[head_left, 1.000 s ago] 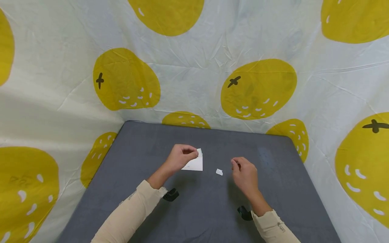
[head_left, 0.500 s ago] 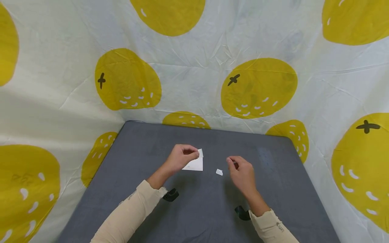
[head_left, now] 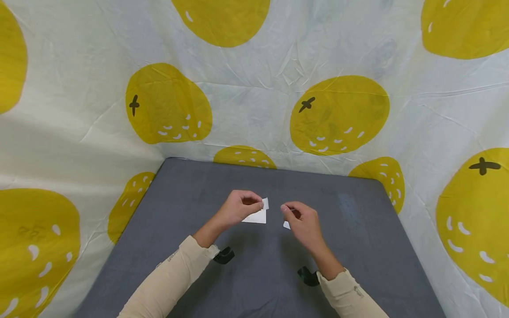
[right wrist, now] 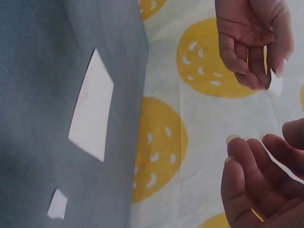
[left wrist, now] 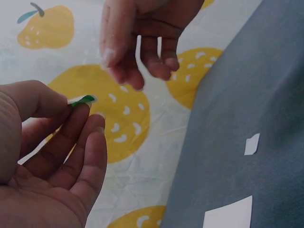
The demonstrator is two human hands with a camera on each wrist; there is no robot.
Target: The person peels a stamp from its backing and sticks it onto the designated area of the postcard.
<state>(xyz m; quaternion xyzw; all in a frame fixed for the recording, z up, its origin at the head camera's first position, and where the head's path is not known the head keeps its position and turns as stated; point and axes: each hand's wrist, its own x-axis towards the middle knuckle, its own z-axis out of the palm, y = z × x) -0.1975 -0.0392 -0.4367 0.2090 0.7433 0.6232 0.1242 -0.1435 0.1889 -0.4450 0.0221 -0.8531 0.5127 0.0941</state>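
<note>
My left hand [head_left: 237, 207] pinches a small piece of paper [head_left: 265, 203] between thumb and index fingertip, above the table. The piece looks white in the head and right wrist views; green shows on it [left wrist: 84, 100] in the left wrist view. My right hand [head_left: 305, 222] is raised just to the right, fingers loosely bent, with nothing visible between them. Below the left hand lies a white rectangular sheet [right wrist: 92, 109], partly covered by that hand in the head view. A small white paper scrap [right wrist: 57, 205] lies beside the sheet, partly behind the right hand in the head view.
A dark grey cloth covers the table [head_left: 199, 176]. Whitish fabric [head_left: 250, 110] printed with yellow fruit hangs behind it and on both sides. Dark wrist cameras [head_left: 224, 255] sit below both cuffs.
My right hand has moved left, closer to the left hand, and now partly covers the small scrap. The left hand has shifted slightly right, still pinching the small piece of paper.
</note>
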